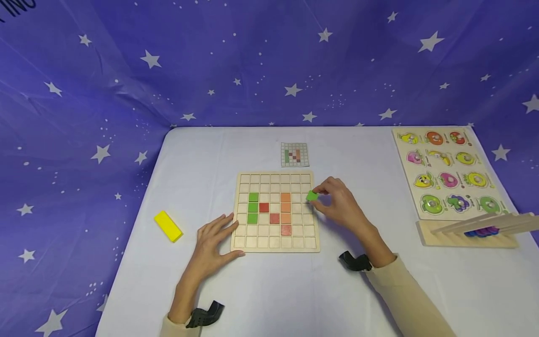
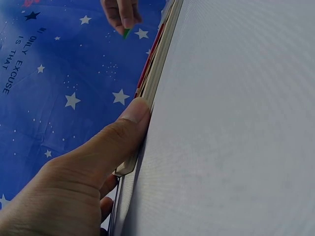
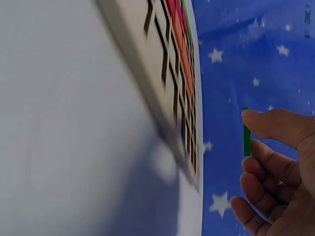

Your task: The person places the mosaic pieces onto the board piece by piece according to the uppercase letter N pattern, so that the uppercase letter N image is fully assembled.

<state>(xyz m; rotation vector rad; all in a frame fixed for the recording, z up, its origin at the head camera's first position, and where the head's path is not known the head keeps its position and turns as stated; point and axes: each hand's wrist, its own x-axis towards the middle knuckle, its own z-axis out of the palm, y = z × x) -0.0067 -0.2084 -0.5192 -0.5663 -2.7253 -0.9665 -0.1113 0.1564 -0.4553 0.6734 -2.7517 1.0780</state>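
A wooden grid board [image 1: 275, 248] lies mid-table, with green tiles [image 1: 252, 207], red tiles [image 1: 264, 207] and orange tiles [image 1: 285, 207] in some of its squares. My left hand [image 1: 210, 245] rests at the board's near left corner, fingers spread along the left side. In the left wrist view, the left thumb [image 2: 123, 128] touches the near edge. My right hand [image 1: 343, 203] pinches a green tile [image 1: 312, 195] between thumb and forefinger, by the board's right edge. The right wrist view shows this green tile [image 3: 247, 132] edge-on, held above the table.
A small pattern card [image 1: 295, 155] with a coloured grid lies behind the board. To the left is a yellow block [image 1: 168, 226]. A fruit puzzle board [image 1: 429, 167] and a wooden stand with slanted posts [image 1: 467, 236] occupy the right side. Star-patterned blue cloth [image 1: 269, 61] hangs behind.
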